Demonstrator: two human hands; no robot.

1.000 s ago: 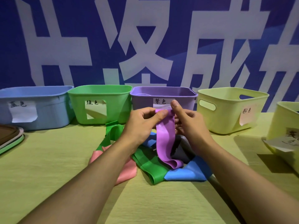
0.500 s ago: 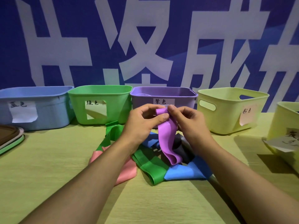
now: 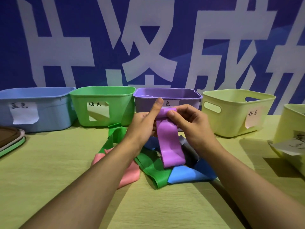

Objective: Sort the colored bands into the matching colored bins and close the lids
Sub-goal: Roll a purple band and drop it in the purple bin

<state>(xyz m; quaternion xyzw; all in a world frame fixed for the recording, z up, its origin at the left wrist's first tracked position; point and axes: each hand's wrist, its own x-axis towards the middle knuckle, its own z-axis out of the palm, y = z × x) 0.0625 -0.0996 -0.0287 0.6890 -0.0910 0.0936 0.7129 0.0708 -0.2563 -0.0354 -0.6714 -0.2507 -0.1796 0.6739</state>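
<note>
i count five bins, five bands. my left hand [image 3: 142,124] and right hand [image 3: 189,123] both pinch the one purple band [image 3: 170,142].

Purple band [image 3: 170,144] — purple bin [image 3: 181,103]; band [image 3: 189,151] maybe grey.

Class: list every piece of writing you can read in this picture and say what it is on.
"蓝色": paper label on the blue bin.
"绿色": green bin.
"色": purple bin; first character hidden by a thumb.
"粉色": note on the yellow bin.
Label on the far-right bin: cut off, unreadable.
Wall banner: large white characters, cropped, unreadable.
</note>
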